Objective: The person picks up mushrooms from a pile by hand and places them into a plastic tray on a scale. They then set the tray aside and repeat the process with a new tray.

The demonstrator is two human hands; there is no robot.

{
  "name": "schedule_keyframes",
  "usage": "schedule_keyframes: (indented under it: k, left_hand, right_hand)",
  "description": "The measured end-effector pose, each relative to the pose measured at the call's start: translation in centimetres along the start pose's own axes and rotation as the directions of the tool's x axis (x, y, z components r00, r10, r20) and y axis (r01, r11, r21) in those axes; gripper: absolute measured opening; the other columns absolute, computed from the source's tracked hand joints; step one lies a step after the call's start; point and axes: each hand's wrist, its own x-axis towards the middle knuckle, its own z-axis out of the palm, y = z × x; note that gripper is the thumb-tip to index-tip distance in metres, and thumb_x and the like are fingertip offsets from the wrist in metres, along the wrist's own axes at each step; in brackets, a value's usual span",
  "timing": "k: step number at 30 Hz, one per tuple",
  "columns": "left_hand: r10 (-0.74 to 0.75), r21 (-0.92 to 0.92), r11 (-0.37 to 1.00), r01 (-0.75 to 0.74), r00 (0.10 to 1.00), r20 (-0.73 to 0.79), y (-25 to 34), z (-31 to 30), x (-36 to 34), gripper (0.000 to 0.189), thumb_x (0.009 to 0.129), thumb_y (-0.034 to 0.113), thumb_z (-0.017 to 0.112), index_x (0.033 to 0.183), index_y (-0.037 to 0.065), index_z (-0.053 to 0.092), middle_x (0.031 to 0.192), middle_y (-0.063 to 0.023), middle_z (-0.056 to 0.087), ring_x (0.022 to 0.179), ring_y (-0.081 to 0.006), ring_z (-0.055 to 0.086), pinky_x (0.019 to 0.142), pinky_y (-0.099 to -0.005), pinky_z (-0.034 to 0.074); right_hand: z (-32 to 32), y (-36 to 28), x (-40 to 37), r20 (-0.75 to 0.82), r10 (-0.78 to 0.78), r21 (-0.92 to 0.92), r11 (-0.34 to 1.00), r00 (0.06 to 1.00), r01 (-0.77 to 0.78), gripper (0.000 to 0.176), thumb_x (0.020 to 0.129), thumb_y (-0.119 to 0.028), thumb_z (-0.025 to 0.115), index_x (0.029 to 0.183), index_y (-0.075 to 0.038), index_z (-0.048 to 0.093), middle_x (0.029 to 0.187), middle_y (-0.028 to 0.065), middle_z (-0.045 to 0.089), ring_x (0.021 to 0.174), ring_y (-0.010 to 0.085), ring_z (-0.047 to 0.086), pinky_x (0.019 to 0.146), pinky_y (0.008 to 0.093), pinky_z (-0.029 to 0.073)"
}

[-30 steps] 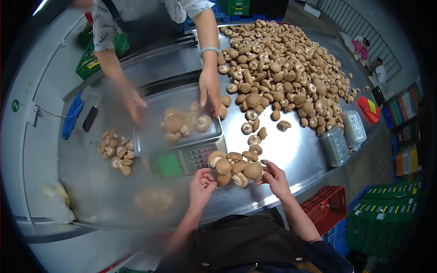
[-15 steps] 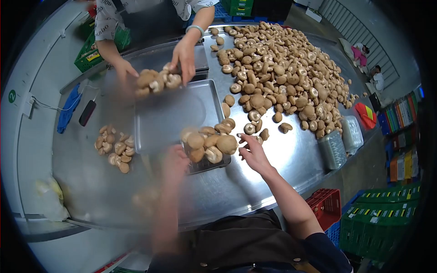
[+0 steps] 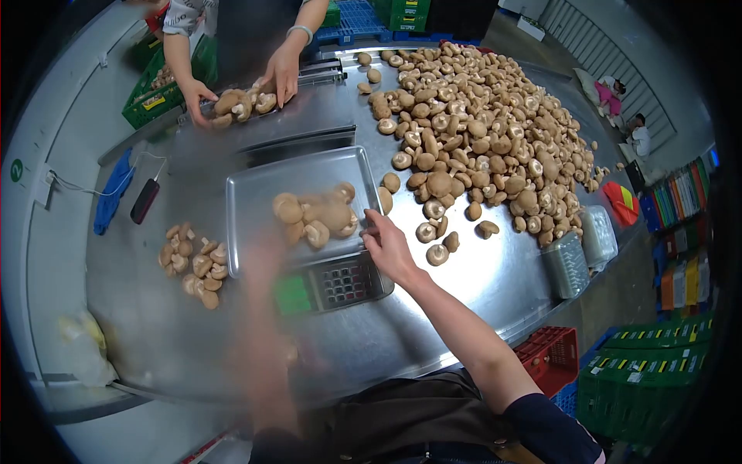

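A cluster of brown mushrooms (image 3: 318, 216), which seems to sit in a see-through tray, is on the steel pan (image 3: 255, 185) of a scale. The scale's keypad (image 3: 344, 284) and green display (image 3: 294, 295) face me. My right hand (image 3: 386, 243) is at the cluster's right side, its thumb and index finger apart and nothing between them. Smeared by motion, my left hand (image 3: 267, 259) is at the pan's lower left; its fingers cannot be made out. Two small groups of mushrooms (image 3: 202, 267) lie left of the scale.
A large mushroom heap (image 3: 487, 131) covers the table's right half, with stacked clear trays (image 3: 566, 263) beside it. Across the table, a co-worker's hands (image 3: 282, 73) hold another mushroom cluster (image 3: 243, 104). A phone (image 3: 144, 201) and blue cloth (image 3: 116, 193) lie at left.
The mushroom cluster between my hands has moved up and left onto the scale pan, uncovering the keypad and display. The co-worker's cluster has moved away from the pan toward the far edge.
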Motion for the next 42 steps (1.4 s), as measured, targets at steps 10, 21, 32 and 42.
schedule_keyframes:
  k: [10, 21, 32, 42]
  left_hand:
    - [0.192, 0.055, 0.981, -0.187, 0.975, -0.113, 11.2, -3.6, -1.7, 0.043, 0.081, 0.002, 0.067, 0.123, 0.003, 0.06, 0.119, -0.0084, 0.061, 0.102, -0.0168, 0.057, 0.079, -0.0276, 0.049]
    - [0.418, 0.307, 0.855, -0.418, 0.906, 0.068, 12.8, 0.4, 0.2, 0.046, 0.075, 0.002, 0.071, 0.119, 0.003, 0.059, 0.124, -0.0137, 0.059, 0.117, -0.0315, 0.052, 0.101, -0.038, 0.044]
    - [0.244, -0.166, 0.961, -0.221, 0.961, 0.128, 15.6, 1.1, -10.1, 0.048, 0.076, 0.001, 0.069, 0.122, 0.002, 0.057, 0.119, -0.0116, 0.059, 0.107, -0.0242, 0.058, 0.095, -0.0354, 0.046]
    - [0.286, -0.234, 0.948, -0.217, 0.904, 0.319, 17.2, 13.9, -18.7, 0.06, 0.076, 0.002, 0.072, 0.132, 0.0, 0.05, 0.134, -0.0176, 0.051, 0.124, -0.0336, 0.05, 0.105, -0.0407, 0.041]
  right_hand:
    - [-2.0, 3.8, -11.0, 0.055, 0.146, 0.151, 0.977, 0.988, -0.153, 0.03, 0.092, 0.004, 0.05, 0.12, 0.0, 0.059, 0.105, 0.0136, 0.063, 0.079, 0.0174, 0.068, 0.071, 0.0288, 0.054]
    - [-1.6, 4.3, -13.8, 0.217, 0.192, 0.146, 0.963, 0.957, -0.227, 0.029, 0.093, 0.003, 0.049, 0.12, 0.0, 0.059, 0.103, 0.0121, 0.069, 0.076, 0.0162, 0.068, 0.07, 0.0289, 0.054]
    - [-2.5, 2.7, -13.6, 0.209, 0.265, 0.458, 0.824, 0.941, -0.334, 0.032, 0.099, -0.01, 0.051, 0.129, 0.001, 0.054, 0.107, 0.0107, 0.067, 0.085, 0.0135, 0.066, 0.075, 0.0274, 0.053]
    - [-8.0, 6.6, -12.0, 0.053, 0.309, 0.192, 0.93, 0.95, -0.313, 0.039, 0.089, -0.024, 0.065, 0.123, -0.004, 0.061, 0.098, 0.0135, 0.068, 0.084, 0.0188, 0.063, 0.077, 0.0312, 0.05]
